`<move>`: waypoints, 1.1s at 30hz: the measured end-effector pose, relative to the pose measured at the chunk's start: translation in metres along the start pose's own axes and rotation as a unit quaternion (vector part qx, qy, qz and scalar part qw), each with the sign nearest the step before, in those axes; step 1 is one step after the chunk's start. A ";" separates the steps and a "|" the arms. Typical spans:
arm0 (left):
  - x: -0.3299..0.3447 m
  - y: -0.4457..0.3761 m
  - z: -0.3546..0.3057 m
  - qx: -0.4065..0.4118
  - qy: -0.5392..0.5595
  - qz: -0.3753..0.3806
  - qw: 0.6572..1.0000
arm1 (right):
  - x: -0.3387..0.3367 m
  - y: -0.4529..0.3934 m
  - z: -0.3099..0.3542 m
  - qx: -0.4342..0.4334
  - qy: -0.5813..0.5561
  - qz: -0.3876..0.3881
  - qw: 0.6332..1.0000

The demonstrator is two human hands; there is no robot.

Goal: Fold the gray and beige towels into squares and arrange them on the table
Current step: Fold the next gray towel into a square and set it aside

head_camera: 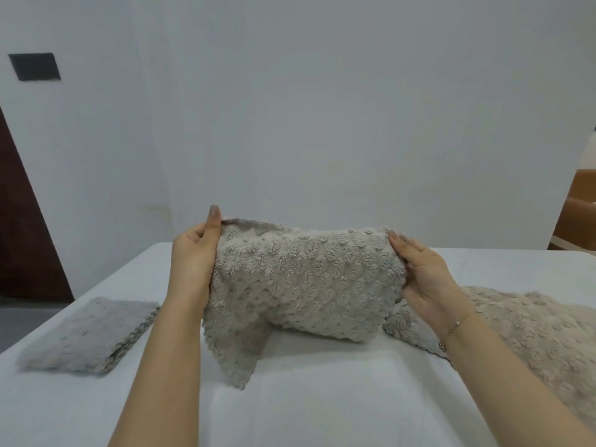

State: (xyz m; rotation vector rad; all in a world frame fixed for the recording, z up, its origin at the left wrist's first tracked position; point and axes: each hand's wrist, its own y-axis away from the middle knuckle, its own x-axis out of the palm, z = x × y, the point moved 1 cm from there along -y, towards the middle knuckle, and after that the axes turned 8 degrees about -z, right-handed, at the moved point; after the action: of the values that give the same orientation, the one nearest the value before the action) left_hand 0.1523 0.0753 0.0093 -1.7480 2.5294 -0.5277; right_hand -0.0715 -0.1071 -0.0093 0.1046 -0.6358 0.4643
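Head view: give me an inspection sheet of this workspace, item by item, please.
Surface: table under a white cloth, a few creases.
Job's things: folded gray towel lies flat at the left; beige towel is held up at centre, one corner hanging to the cloth; another beige towel lies unfolded at the right.
Clutter: nothing seen.
Grippers: left hand and right hand each pinch an upper edge of the held towel; a bracelet is on the right wrist.
Cables: nothing seen.
Surroundings: white wall, dark panel upper left, dark door at left, brown furniture at right edge.
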 end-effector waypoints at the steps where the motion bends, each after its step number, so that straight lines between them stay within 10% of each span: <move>1: 0.001 0.001 -0.001 0.004 0.003 -0.002 1.000 | 0.000 0.000 0.001 -0.009 0.004 -0.013 1.000; 8: 0.007 0.002 -0.003 -0.029 0.033 0.055 0.998 | -0.009 -0.009 0.005 -0.021 -0.007 -0.028 0.999; 19: -0.002 0.021 -0.034 0.157 0.013 -0.030 0.987 | -0.001 0.015 0.028 -0.192 0.075 -0.042 0.978; 33: -0.026 0.021 -0.089 0.061 -0.022 -0.016 0.998 | 0.044 0.024 0.086 -0.201 0.205 0.019 0.958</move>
State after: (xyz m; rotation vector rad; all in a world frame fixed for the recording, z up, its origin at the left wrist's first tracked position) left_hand 0.1245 0.1286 0.0832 -1.7411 2.3900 -0.6237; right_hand -0.0982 -0.0884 0.0846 -0.3843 -0.3124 0.3698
